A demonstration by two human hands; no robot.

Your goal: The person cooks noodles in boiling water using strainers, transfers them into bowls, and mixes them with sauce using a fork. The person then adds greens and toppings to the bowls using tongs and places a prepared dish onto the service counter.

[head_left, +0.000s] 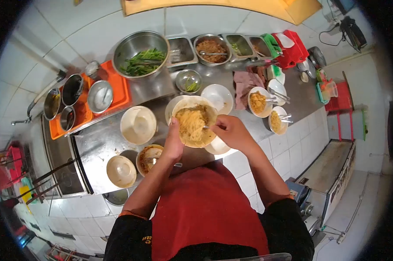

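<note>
My left hand (pixel 174 141) grips the rim of a pale bowl (pixel 210 135) from its left side, thumb on top. Yellow noodles (pixel 191 122) fill the bowl, which I hold up over the steel counter. In my right hand (pixel 229 130) the fingers are pinched round a thin metal utensil (pixel 206 127) that goes into the noodles; its working end is buried, so its kind is hidden. White bowls (pixel 217 99) sit behind and below the held one. Left of it stand a wide pale bowl (pixel 138 125) and a sauce-stained bowl (pixel 158 150) with a fork (pixel 150 161) in it.
Along the back are a large steel bowl of greens (pixel 144 63), a tub of brown topping (pixel 211 47) and several steel trays (pixel 181 51). An orange tray (pixel 123 89) holds pots at left. Two bowls of yellow food (pixel 258 102) with spoons stand right. A stained bowl (pixel 121 172) sits front left.
</note>
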